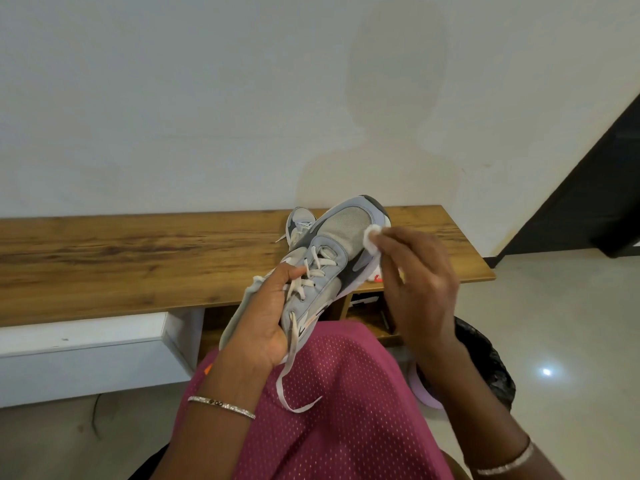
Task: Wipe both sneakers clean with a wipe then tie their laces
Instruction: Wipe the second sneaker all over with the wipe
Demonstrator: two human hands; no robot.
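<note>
A grey sneaker (341, 233) is gripped round its laced middle by the left hand (266, 317), with its toe raised over the front edge of the wooden bench (138, 258). One loose lace (289, 375) is draped over the lap. The second sneaker (299, 221) is left at the bench's back edge, partly hidden. A white wipe (373, 234) is pinched by the right hand (419, 278) and pressed against the toe's right side.

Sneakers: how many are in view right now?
2. The first sneaker is gripped by the left hand, with the right hand pressing a wipe to its toe. The second sneaker lies on the wooden bench behind it, mostly hidden.
</note>
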